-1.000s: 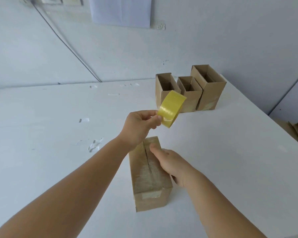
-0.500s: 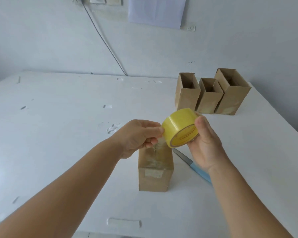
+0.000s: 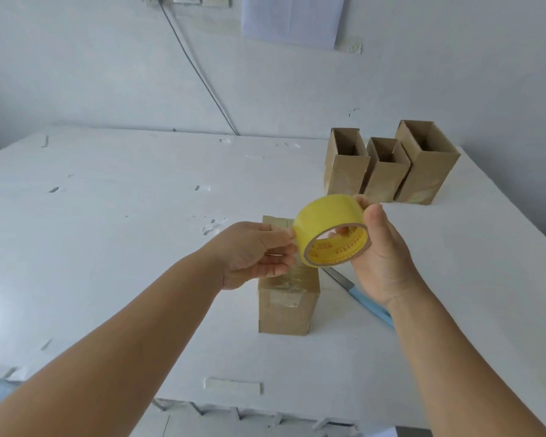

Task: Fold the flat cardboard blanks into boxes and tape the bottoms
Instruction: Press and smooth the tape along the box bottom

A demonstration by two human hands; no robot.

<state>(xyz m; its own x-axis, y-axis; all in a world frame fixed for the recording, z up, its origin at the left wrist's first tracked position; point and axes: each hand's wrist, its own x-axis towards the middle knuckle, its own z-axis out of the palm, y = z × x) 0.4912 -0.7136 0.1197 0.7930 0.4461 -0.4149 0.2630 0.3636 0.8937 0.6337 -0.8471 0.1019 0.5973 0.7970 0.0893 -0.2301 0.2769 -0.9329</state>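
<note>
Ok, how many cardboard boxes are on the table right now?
4. Three open boxes stand in a row at the far right: left one, middle one, right one. A taped box sits near the front, partly behind the hands. None seems hidden.

Tape roll [image 3: 331, 230] passed from left hand [image 3: 255, 252] alone, a second ago, into right hand [image 3: 381, 253], thumb over the rim, fingers through the core. Right hand came off the box [image 3: 288, 298], where it had been pressing the top. Left fingers now only at the roll's left edge. Roll turned: core faces camera. Knife [image 3: 358, 294] uncovered on the table beside the box.
</note>
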